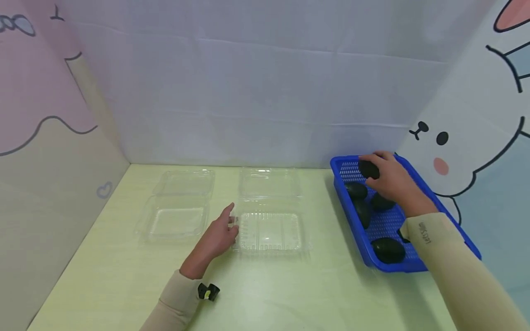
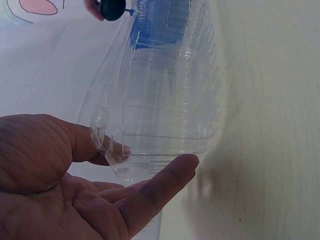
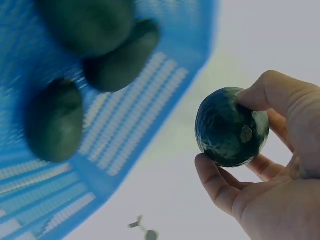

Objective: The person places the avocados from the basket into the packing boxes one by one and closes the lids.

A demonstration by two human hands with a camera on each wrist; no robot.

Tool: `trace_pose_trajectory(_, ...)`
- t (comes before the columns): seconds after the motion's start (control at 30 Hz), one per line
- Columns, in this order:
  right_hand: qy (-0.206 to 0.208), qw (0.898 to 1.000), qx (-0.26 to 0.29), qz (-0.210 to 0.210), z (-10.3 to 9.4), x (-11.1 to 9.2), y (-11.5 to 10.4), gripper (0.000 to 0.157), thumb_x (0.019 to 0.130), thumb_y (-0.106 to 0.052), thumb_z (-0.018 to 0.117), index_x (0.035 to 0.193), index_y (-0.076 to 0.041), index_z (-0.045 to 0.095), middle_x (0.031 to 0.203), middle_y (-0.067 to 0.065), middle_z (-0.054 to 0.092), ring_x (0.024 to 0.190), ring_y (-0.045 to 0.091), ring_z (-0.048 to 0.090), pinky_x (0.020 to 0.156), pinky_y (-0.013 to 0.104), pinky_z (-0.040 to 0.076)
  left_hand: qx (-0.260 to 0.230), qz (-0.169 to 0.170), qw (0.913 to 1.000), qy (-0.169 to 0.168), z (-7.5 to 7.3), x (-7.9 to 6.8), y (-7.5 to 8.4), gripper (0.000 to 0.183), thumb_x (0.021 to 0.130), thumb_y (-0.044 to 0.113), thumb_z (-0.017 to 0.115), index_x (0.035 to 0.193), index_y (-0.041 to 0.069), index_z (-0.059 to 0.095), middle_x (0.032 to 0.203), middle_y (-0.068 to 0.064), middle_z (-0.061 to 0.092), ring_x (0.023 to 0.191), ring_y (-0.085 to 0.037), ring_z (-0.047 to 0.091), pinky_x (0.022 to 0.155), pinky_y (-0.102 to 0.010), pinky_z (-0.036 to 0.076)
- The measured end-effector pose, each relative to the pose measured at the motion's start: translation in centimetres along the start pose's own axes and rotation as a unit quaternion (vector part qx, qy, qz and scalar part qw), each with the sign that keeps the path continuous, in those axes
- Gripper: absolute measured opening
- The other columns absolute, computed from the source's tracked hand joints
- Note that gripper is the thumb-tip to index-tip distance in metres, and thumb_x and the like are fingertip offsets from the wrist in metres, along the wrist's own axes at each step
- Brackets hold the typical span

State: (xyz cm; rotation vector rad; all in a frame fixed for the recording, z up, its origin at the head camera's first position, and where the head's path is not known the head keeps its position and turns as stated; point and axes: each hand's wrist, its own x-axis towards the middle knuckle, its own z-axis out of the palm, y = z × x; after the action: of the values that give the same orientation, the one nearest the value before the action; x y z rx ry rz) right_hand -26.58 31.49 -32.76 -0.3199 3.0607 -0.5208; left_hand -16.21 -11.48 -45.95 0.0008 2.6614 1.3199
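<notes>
My right hand (image 1: 391, 179) grips a dark green avocado (image 3: 231, 127) between thumb and fingers, over the far part of the blue basket (image 1: 352, 241). Its stem scar shows in the right wrist view. Several more avocados (image 1: 388, 250) lie in the basket. My left hand (image 1: 217, 236) is at the left edge of a clear plastic clamshell container (image 1: 271, 232), which lies with its lid open. In the left wrist view, the thumb shows through clear plastic at the container's corner, and an outstretched finger (image 2: 165, 182) touches its lower edge.
Another clear clamshell container (image 1: 178, 220) lies open on the pale yellow table (image 1: 265, 294), to the left. A white cloth wall (image 1: 265, 92) rises behind the table. Printed panels with cartoon figures border both sides, the right one (image 1: 463, 156) close behind the basket.
</notes>
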Motion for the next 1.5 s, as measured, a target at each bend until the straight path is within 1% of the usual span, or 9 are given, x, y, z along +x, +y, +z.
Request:
trace_pose_trajectory(0.17, 0.019, 0.999, 0.018, -0.042, -0.5, -0.5, -3.6, 0.063, 0.095, -0.008, 0.062, 0.155, -0.01, 0.045, 0.162, 0.029, 0.021, 0.119, 0.054, 0.049, 0.085, 0.063, 0.048, -0.004, -0.002, 1.0, -0.002, -0.1, 0.1, -0.1, 0.069, 0.103, 0.008, 0.052, 0.163, 0.003, 0.02, 0.145, -0.029, 0.054, 0.105, -0.031, 0.068, 0.072, -0.038, 0.056)
trace_pose_trajectory(0.3, 0.027, 0.997, 0.029, -0.068, -0.5, -0.9, -5.9, 0.061, 0.096, -0.007, 0.059, 0.155, -0.014, 0.046, 0.163, 0.025, 0.021, 0.099, 0.043, 0.06, 0.07, 0.049, 0.047, -0.004, -0.005, 1.0, -0.005, -0.1, 0.3, -0.2, 0.069, 0.103, 0.007, 0.052, 0.163, 0.003, 0.019, 0.145, -0.029, 0.054, 0.106, -0.031, 0.068, 0.071, -0.038, 0.056)
trace_pose_trajectory(0.4, 0.025, 0.995, 0.039, -0.086, -0.3, -1.1, -7.2, 0.061, 0.096, -0.008, 0.058, 0.156, -0.015, 0.046, 0.164, 0.023, 0.021, 0.098, 0.042, 0.061, 0.07, 0.049, 0.047, -0.006, -0.009, 0.9999, -0.006, -0.1, 0.3, -0.2, 0.069, 0.103, 0.007, 0.052, 0.163, 0.004, 0.019, 0.145, -0.029, 0.053, 0.105, -0.031, 0.069, 0.071, -0.037, 0.056)
trace_pose_trajectory(0.5, 0.022, 0.993, 0.048, -0.103, 0.1, -1.2, -8.3, 0.06, 0.097, -0.007, 0.058, 0.155, -0.016, 0.047, 0.163, 0.022, 0.023, 0.113, 0.046, 0.056, 0.081, 0.055, 0.051, -0.008, -0.009, 0.9999, -0.007, -0.3, 0.4, -0.2, 0.069, 0.103, 0.007, 0.052, 0.163, 0.004, 0.019, 0.145, -0.03, 0.053, 0.105, -0.031, 0.069, 0.07, -0.037, 0.056)
trace_pose_trajectory(0.63, 0.013, 0.99, 0.06, -0.129, 1.1, -1.4, -9.6, 0.06, 0.097, -0.005, 0.06, 0.154, -0.017, 0.048, 0.162, 0.02, 0.025, 0.122, 0.048, 0.051, 0.088, 0.059, 0.052, -0.01, -0.008, 0.9999, -0.008, -0.4, 0.5, -0.2, 0.069, 0.103, 0.007, 0.052, 0.163, 0.003, 0.019, 0.145, -0.03, 0.053, 0.106, -0.032, 0.068, 0.071, -0.037, 0.056)
trace_pose_trajectory(0.77, 0.013, 0.984, 0.063, -0.163, 2.4, -1.5, -10.6, 0.06, 0.094, -0.002, 0.063, 0.151, -0.015, 0.052, 0.16, 0.021, 0.029, 0.125, 0.049, 0.05, 0.088, 0.058, 0.053, -0.014, -0.008, 0.9998, -0.01, -0.4, 0.6, -0.3, 0.07, 0.103, 0.007, 0.052, 0.163, 0.004, 0.018, 0.145, -0.03, 0.053, 0.107, -0.032, 0.068, 0.071, -0.037, 0.056)
trace_pose_trajectory(0.97, 0.011, 0.974, 0.052, -0.22, 5.0, -2.0, -12.4, 0.059, 0.09, 0.0, 0.066, 0.148, -0.014, 0.057, 0.156, 0.022, 0.036, 0.123, 0.047, 0.054, 0.087, 0.054, 0.055, -0.013, -0.005, 0.9999, -0.006, -0.4, 0.8, -0.4, 0.071, 0.103, 0.007, 0.053, 0.165, 0.011, 0.018, 0.147, -0.029, 0.052, 0.094, -0.026, 0.067, 0.065, -0.033, 0.053)
trace_pose_trajectory(1.27, -0.004, 0.974, 0.041, -0.224, 8.9, -2.8, -14.5, 0.057, 0.089, 0.001, 0.071, 0.143, -0.016, 0.061, 0.155, 0.02, 0.041, 0.114, 0.047, 0.055, 0.083, 0.048, 0.057, -0.005, 0.013, 0.9999, -0.004, -0.6, 0.9, -0.6, 0.069, 0.103, 0.005, 0.051, 0.164, 0.008, 0.02, 0.145, -0.031, 0.053, 0.105, -0.033, 0.07, 0.068, -0.036, 0.056)
trace_pose_trajectory(1.5, -0.029, 0.978, 0.044, -0.204, 12.0, -2.4, -14.7, 0.06, 0.09, 0.002, 0.07, 0.145, -0.019, 0.06, 0.157, 0.017, 0.038, 0.116, 0.046, 0.054, 0.085, 0.047, 0.057, -0.004, 0.002, 1.0, -0.005, -0.7, 1.1, -0.7, 0.069, 0.104, 0.007, 0.052, 0.163, 0.002, 0.017, 0.145, -0.031, 0.052, 0.111, -0.037, 0.068, 0.074, -0.041, 0.058)
